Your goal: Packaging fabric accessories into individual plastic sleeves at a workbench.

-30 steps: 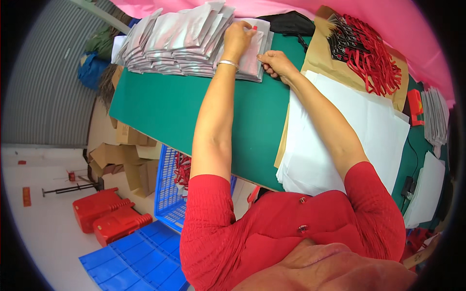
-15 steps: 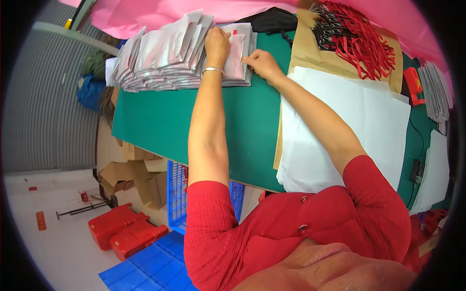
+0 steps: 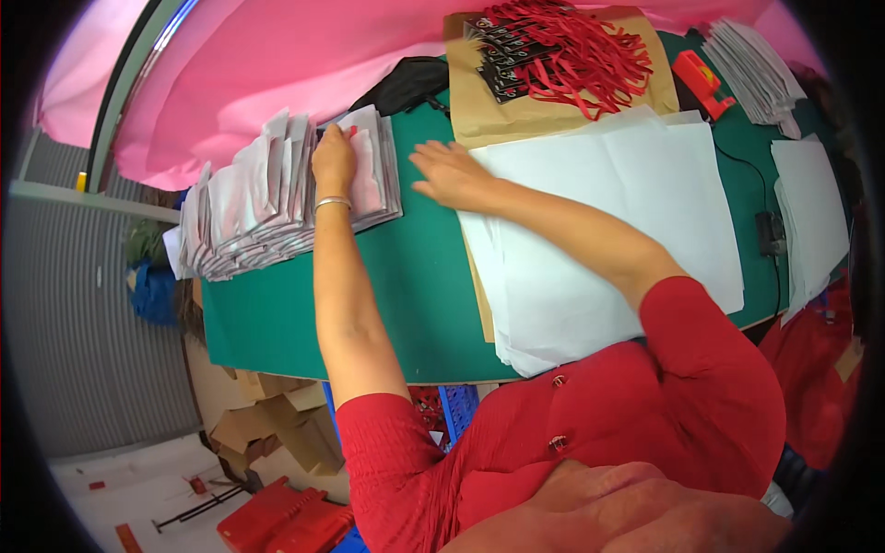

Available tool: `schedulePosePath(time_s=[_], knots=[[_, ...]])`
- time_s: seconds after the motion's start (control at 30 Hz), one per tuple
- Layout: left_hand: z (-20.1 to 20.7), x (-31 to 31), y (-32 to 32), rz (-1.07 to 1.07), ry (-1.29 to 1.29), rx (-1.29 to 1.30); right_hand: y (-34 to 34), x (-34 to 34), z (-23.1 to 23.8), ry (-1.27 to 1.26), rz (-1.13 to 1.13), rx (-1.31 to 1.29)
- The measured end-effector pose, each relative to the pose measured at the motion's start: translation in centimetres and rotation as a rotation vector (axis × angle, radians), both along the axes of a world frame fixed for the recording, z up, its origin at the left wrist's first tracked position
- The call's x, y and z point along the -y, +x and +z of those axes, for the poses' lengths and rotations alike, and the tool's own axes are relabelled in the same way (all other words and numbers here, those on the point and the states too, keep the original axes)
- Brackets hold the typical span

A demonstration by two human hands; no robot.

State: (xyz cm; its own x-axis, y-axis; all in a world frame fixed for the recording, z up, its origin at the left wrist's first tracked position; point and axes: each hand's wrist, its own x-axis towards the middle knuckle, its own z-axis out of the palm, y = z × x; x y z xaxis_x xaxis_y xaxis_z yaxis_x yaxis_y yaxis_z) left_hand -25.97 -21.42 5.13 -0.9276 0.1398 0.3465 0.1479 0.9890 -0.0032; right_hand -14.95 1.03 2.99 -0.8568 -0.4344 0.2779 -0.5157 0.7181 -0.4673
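Note:
Rows of flat packets wrapped in thin whitish paper (image 3: 249, 198), with pink and red showing through, lie overlapped at the left of the green table. My left hand (image 3: 334, 164) is at the right end of these rows, its fingers curled at the upper edge of a packet (image 3: 369, 170) with a small red patch. The hand itself hides part of its grip. My right hand (image 3: 452, 175) is open, fingers stretched toward the packets and holding nothing. It hovers beside the upper left corner of a stack of large white paper sheets (image 3: 608, 230), apart from the packets.
Behind the sheets, black tags with red ribbons (image 3: 572, 55) lie on brown paper (image 3: 461, 124). A black cloth bag (image 3: 401, 83), a red tape dispenser (image 3: 701, 83), folded papers (image 3: 751, 69) and a cable with an adapter (image 3: 770, 230) share the green table (image 3: 267, 323). Cardboard boxes (image 3: 277, 424) are below.
My right hand has let go of the packet edge, opened and drawn away to its right. My left hand stays at the packets. The whole view has shifted toward the right.

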Motion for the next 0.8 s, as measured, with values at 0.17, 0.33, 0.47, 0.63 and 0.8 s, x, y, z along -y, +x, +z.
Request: schedulePosePath(time_s=[0.17, 0.33, 0.47, 0.63, 0.8], knots=[[0.6, 3.2, -1.2, 0.020, -0.160, 0.052, 8.7, -12.5, 1.6, -0.083, -0.071, 0.037], [7.5, -4.7, -2.0, -0.061, -0.346, -0.347, 16.0, -18.1, 0.5, -0.316, -0.176, 0.150], [7.5, -14.5, -7.1, -0.140, 0.657, 0.031, 17.1, -18.6, -0.6, -0.682, -0.239, 0.311], [4.4, -22.0, -12.5, -0.119, 1.391, 0.248, 16.6, -19.4, -1.7, -0.836, -0.159, 0.307], [1.0, -25.5, -17.2, -0.071, 1.523, 0.161, 16.6, -19.2, -2.0, -0.871, -0.156, 0.278]])
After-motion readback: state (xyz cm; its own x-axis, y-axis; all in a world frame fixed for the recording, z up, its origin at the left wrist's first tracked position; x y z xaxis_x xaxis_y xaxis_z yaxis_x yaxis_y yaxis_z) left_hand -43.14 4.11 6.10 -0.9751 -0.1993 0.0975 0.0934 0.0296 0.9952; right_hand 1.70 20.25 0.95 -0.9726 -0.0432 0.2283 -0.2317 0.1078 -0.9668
